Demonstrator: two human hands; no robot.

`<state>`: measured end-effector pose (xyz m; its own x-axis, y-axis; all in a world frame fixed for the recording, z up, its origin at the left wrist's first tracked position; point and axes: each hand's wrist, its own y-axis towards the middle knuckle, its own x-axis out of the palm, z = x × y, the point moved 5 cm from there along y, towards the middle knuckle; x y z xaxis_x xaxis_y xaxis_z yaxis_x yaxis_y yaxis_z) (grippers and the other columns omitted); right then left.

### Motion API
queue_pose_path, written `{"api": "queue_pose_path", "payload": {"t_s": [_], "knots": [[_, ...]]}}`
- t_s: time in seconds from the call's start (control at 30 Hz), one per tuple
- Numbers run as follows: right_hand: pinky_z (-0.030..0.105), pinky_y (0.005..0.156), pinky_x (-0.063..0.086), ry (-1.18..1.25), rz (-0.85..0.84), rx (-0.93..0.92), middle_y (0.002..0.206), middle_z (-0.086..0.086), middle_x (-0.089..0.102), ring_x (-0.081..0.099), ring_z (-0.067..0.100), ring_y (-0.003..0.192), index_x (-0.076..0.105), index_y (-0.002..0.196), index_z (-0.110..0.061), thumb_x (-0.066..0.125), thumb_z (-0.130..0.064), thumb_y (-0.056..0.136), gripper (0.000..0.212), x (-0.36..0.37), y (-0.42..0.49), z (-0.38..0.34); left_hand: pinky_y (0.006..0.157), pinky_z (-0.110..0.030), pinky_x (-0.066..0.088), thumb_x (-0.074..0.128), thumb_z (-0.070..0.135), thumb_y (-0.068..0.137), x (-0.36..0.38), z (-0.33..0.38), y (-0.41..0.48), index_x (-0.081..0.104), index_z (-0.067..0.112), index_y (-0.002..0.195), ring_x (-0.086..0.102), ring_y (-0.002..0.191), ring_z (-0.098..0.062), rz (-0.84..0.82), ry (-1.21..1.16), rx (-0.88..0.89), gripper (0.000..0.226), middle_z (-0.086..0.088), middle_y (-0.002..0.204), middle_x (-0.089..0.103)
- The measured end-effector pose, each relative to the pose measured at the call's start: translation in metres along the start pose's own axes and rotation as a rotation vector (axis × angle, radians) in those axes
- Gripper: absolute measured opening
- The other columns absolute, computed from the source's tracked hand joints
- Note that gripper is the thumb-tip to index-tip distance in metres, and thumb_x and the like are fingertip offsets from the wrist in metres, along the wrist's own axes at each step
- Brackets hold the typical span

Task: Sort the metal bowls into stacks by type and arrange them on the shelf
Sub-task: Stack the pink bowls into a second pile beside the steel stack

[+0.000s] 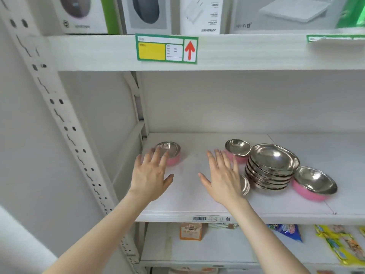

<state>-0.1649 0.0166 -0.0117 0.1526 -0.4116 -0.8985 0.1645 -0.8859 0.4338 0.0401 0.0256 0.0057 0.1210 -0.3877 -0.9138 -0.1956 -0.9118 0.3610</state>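
Note:
On the white shelf [189, 194], a pink-sided metal bowl [170, 153] stands at the back left. My left hand [151, 175] hovers just in front of it, fingers spread, holding nothing. To the right, a stack of several plain metal bowls [272, 167] sits between a pink bowl [238, 150] behind and another pink bowl [314, 183] at the front right. My right hand [223, 175] is spread open beside the stack and partly hides a small plain metal bowl [245, 184].
Boxed electronics [146, 14] fill the shelf above, behind a green and yellow price tag [166, 49]. Snack packets [339, 244] and an orange box [190, 231] lie on the shelf below. A perforated upright [65, 123] runs along the left.

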Motion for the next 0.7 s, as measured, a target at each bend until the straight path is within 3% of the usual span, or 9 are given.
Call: {"api": "queue_pose_path", "payload": {"t_s": [0.2, 0.37, 0.53, 0.7], "knots": [[0.052, 0.115, 0.018, 0.042, -0.036, -0.026, 0.154, 0.015, 0.035, 0.027, 0.028, 0.145, 0.029, 0.148, -0.013, 0.041, -0.054, 0.090, 0.072, 0.034, 0.038, -0.028, 0.110, -0.051, 0.025, 0.044, 0.057, 0.090, 0.039, -0.036, 0.020, 0.022, 0.017, 0.150, 0.022, 0.142, -0.032, -0.073, -0.020, -0.073, 0.075, -0.012, 0.156, 0.025], [0.049, 0.117, 0.014, 0.080, -0.103, 0.009, 0.159, 0.010, 0.025, 0.017, 0.023, 0.148, 0.018, 0.151, -0.017, 0.037, -0.057, 0.092, 0.074, 0.068, 0.082, -0.033, 0.109, -0.048, 0.026, 0.040, 0.058, 0.090, 0.068, -0.050, 0.064, 0.020, 0.019, 0.150, 0.021, 0.142, -0.030, -0.098, -0.029, -0.108, 0.074, -0.010, 0.157, 0.023], [0.047, 0.114, 0.023, 0.194, -0.175, 0.085, 0.159, 0.011, 0.025, 0.021, 0.024, 0.146, 0.018, 0.151, -0.016, 0.039, -0.057, 0.092, 0.075, 0.111, 0.133, -0.032, 0.108, -0.046, 0.030, 0.036, 0.062, 0.090, 0.109, -0.065, 0.116, 0.019, 0.023, 0.150, 0.024, 0.141, -0.029, -0.137, -0.072, -0.173, 0.074, -0.009, 0.156, 0.025], [0.045, 0.102, 0.038, 0.341, -0.305, 0.156, 0.156, 0.005, 0.031, 0.036, 0.028, 0.138, 0.017, 0.151, -0.018, 0.040, -0.059, 0.091, 0.076, 0.161, 0.167, -0.035, 0.102, -0.042, 0.036, 0.031, 0.064, 0.090, 0.153, -0.077, 0.137, 0.020, 0.022, 0.150, 0.032, 0.136, -0.029, -0.170, -0.178, -0.238, 0.074, -0.009, 0.153, 0.032]]}}
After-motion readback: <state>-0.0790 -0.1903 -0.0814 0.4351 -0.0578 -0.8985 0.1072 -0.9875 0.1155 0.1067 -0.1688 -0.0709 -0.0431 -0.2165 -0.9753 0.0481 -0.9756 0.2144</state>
